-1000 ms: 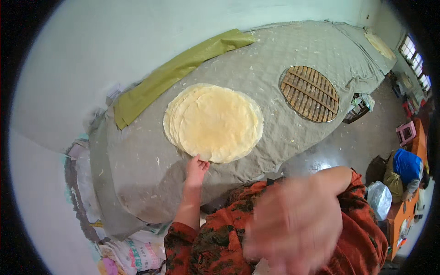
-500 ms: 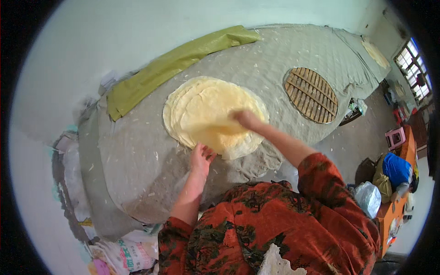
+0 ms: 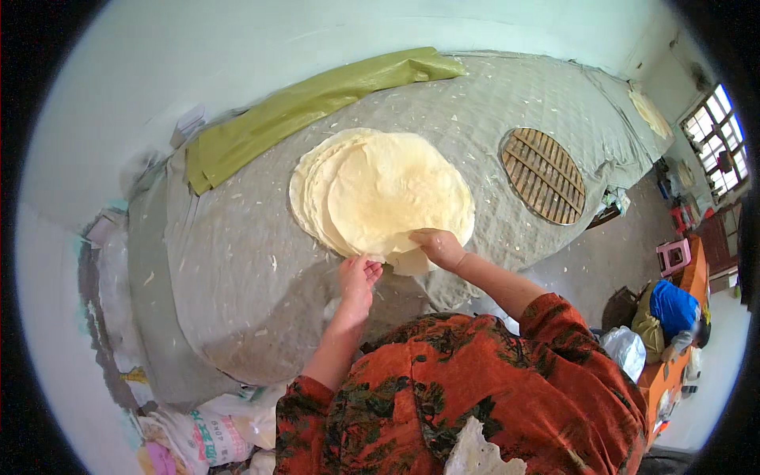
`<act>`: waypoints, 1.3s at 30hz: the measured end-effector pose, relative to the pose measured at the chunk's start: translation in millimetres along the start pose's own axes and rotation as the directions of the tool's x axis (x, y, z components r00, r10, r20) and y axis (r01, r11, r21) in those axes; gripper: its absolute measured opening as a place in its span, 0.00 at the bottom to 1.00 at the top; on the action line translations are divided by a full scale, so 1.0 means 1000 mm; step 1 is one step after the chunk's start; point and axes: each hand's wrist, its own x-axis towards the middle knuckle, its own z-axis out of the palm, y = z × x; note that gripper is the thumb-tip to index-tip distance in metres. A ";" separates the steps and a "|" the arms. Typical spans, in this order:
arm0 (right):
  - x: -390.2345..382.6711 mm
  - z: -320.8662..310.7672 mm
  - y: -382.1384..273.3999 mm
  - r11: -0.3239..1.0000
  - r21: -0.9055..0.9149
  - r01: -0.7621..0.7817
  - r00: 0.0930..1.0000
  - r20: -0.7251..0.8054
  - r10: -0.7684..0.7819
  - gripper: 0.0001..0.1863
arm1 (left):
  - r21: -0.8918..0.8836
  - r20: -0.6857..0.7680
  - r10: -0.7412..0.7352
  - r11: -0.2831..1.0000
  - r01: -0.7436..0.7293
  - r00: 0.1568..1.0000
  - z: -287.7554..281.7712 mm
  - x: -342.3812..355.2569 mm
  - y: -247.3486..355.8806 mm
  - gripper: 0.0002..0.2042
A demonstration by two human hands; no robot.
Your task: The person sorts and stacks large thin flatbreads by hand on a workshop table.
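A stack of thin, pale, round flatbreads [image 3: 396, 186] lies on the grey quilted cover [image 3: 226, 281]. My right hand [image 3: 435, 245] pinches the near edge of the top sheet, with a ragged flap hanging below the fingers. My left hand [image 3: 358, 277] is at the stack's lower left edge, thumb and fingertips on a thin sheet edge. To the right of the stack lies an oval slatted wooden board [image 3: 543, 174] with a metal rim.
A folded olive sheet [image 3: 301, 103] runs along the wall side. At right stand a pink stool [image 3: 674, 255] and an orange table [image 3: 655, 381] with a silver bag [image 3: 623, 352] and blue and olive shapes [image 3: 671, 307], unclear if a person. Printed sacks [image 3: 207, 435] lie lower left.
My right hand came down from close below the camera, passed over the stack and now pinches its near edge. The top sheet now sits offset to the right, exposing layered left edges.
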 end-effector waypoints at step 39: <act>0.069 0.034 -0.014 0.993 -0.114 0.031 0.997 -0.068 -0.039 0.15 | -0.131 -0.141 0.020 0.991 -0.039 0.990 -0.016 0.022 0.028 0.11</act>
